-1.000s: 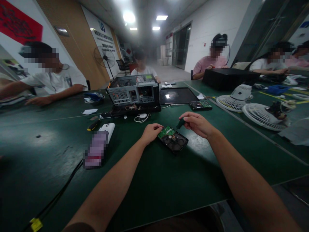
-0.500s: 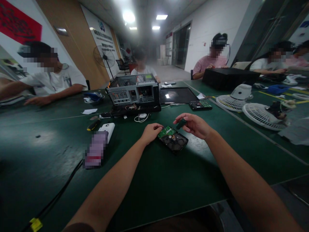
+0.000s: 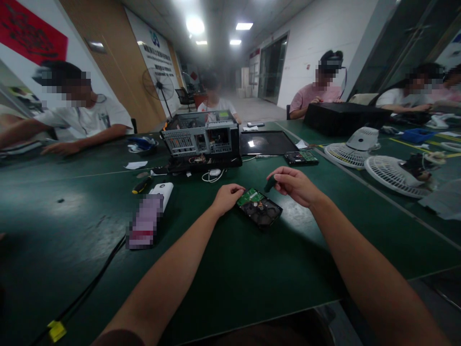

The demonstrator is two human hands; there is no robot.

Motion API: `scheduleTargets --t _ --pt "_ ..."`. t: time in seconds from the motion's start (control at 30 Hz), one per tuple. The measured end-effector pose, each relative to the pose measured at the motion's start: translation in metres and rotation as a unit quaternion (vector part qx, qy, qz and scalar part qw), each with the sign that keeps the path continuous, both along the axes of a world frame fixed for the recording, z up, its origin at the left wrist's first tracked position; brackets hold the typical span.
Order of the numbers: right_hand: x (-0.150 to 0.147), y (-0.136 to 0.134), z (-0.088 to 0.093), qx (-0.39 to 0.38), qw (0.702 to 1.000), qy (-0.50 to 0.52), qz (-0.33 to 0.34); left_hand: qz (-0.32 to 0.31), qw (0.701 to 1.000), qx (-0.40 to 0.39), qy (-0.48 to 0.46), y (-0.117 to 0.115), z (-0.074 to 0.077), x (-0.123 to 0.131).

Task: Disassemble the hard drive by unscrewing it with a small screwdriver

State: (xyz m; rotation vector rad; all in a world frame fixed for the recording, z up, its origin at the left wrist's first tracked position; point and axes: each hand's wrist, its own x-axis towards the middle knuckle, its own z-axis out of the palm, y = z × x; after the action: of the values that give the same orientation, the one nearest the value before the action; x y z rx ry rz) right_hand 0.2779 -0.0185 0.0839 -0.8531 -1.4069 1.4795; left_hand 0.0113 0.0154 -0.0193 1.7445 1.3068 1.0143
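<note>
The drive (image 3: 264, 215) lies on the green table (image 3: 230, 288) between the two forearms, board upward. The left hand (image 3: 227, 198) bends low at its far left corner, fingers together; whether they pinch the drive is too dim to tell. The right hand's (image 3: 295, 186) fingers, looser half a second ago, have drawn together on the green tool (image 3: 270, 184), suggesting a fresh grip. That wrist hangs raised, tool slanting down toward the drive's far edge. The PC case (image 3: 200, 142) stands beyond.

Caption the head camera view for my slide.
Left hand at a hard drive; right hand holding a small dark object.
</note>
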Motion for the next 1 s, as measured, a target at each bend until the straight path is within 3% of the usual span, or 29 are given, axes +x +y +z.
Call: scheduleTargets --t 0.17,0.77,1.0 --pt "0.000 0.006 -0.005 0.015 0.998 0.026 -0.061 -0.004 1.000 0.006 -0.003 0.000 -0.001 0.000" --pt "-0.003 -0.004 -0.001 -0.020 0.997 -0.001 0.075 0.003 1.000 0.013 0.010 0.000 0.000 0.001" --pt "-0.005 -0.005 0.000 -0.029 0.998 0.014 0.062 0.001 1.000 0.006 0.016 -0.001 0.001 0.001"
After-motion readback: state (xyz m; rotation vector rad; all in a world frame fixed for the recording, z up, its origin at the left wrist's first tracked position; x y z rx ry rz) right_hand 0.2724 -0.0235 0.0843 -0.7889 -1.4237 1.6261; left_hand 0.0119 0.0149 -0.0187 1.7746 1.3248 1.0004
